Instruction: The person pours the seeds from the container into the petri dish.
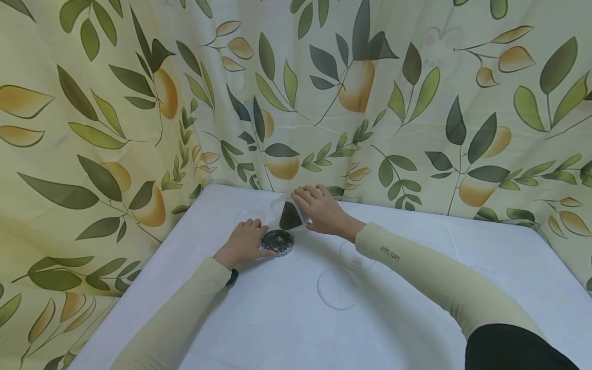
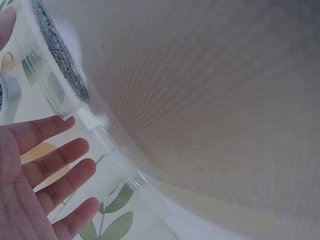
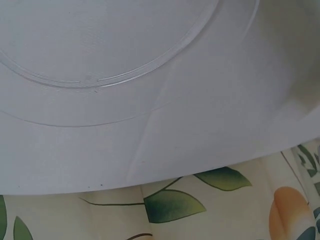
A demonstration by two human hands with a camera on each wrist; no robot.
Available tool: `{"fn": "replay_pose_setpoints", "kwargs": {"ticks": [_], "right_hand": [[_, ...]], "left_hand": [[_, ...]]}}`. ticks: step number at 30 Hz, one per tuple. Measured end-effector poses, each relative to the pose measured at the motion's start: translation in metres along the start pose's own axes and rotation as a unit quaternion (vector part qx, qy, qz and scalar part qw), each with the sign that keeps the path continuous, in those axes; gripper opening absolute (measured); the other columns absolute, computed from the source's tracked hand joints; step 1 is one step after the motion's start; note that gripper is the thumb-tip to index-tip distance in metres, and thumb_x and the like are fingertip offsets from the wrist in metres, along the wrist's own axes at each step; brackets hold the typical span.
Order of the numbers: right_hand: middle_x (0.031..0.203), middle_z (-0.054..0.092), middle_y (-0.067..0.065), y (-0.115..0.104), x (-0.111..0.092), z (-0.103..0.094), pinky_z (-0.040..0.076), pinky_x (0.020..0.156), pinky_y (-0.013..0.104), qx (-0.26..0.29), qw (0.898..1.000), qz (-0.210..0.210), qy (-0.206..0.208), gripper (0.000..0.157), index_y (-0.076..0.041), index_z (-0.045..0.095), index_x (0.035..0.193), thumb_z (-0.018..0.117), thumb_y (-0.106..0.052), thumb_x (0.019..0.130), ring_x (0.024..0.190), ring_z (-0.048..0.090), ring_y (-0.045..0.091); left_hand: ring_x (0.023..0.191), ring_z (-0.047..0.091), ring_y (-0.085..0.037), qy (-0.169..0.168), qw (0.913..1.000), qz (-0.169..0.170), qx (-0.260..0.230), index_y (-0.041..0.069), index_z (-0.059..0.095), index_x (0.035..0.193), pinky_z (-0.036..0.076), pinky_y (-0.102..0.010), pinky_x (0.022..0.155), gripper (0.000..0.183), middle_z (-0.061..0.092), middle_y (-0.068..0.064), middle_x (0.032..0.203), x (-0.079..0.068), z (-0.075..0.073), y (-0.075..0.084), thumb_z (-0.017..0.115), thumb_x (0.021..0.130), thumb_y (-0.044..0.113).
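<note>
A clear, tilted cup (image 1: 277,205) with dark granules (image 1: 290,216) in it is held by my right hand (image 1: 320,209), its mouth just above a round shallow dish. That dish (image 1: 278,242) lies on the table and contains dark, speckled grains. Around the dish's left side, my left hand (image 1: 245,240) has its thumb near the front edge and its fingers behind. In the left wrist view the left fingers are spread and fairly straight, close to the dish of grey grains (image 2: 60,52). The right hand is out of its own wrist view.
Clear round dishes lie on the white table (image 1: 277,318): one in front (image 1: 318,293), one partly under the right forearm (image 1: 358,264), another behind the left hand (image 1: 247,213). A clear dish rim (image 3: 135,75) shows in the right wrist view. A leaf-patterned curtain (image 1: 296,123) hangs behind.
</note>
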State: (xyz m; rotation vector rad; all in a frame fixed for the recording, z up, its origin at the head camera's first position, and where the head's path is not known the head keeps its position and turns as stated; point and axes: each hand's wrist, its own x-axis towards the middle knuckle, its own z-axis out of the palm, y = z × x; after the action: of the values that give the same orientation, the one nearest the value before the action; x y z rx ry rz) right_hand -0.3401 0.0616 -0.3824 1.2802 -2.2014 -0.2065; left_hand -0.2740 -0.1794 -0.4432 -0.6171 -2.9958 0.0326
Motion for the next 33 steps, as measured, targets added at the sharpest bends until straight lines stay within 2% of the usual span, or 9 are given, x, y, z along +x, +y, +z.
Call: {"fn": "replay_pose_setpoints", "kwargs": {"ticks": [13,17,24,33], "right_hand": [[0.132,0.054,0.008,-0.0059,0.0012,0.0000,0.042,0.098,0.047,-0.003,1.000,-0.008,0.010,0.085,-0.010,0.045,0.133,0.083,-0.039,0.063,0.121,0.050,0.028],[0.133,0.054,0.008,-0.0066,0.0023,0.0002,0.042,0.098,0.046,-0.005,1.000,-0.009,0.008,0.086,-0.010,0.045,0.134,0.083,-0.040,0.063,0.122,0.049,0.027],[0.135,0.052,0.008,-0.0082,0.0048,0.0005,0.040,0.100,0.046,0.002,1.000,-0.010,0.001,0.087,-0.010,0.043,0.135,0.082,-0.041,0.064,0.123,0.048,0.028],[0.136,0.052,0.008,-0.0076,0.0046,0.0002,0.040,0.100,0.046,-0.004,1.000,-0.009,-0.011,0.087,-0.010,0.043,0.136,0.082,-0.042,0.065,0.124,0.048,0.028]], "left_hand": [[0.105,0.054,-0.029,0.009,0.9999,0.005,0.008,0.006,0.056,0.125,0.046,-0.044,0.088,0.080,0.056,-0.013,0.118,-0.0008,0.0004,0.0000,0.059,0.076,0.069],[0.104,0.054,-0.029,0.013,0.9998,0.005,0.013,0.006,0.057,0.124,0.046,-0.044,0.087,0.080,0.056,-0.013,0.117,0.0001,0.0012,-0.0002,0.059,0.075,0.069],[0.107,0.053,-0.028,-0.001,0.9999,-0.003,0.013,0.005,0.056,0.127,0.045,-0.045,0.091,0.083,0.056,-0.012,0.118,0.0010,0.0014,-0.0001,0.057,0.076,0.071],[0.106,0.053,-0.029,0.003,0.9999,-0.003,0.012,0.005,0.056,0.126,0.045,-0.045,0.090,0.082,0.056,-0.013,0.118,0.0007,0.0015,0.0000,0.058,0.076,0.069]]}}
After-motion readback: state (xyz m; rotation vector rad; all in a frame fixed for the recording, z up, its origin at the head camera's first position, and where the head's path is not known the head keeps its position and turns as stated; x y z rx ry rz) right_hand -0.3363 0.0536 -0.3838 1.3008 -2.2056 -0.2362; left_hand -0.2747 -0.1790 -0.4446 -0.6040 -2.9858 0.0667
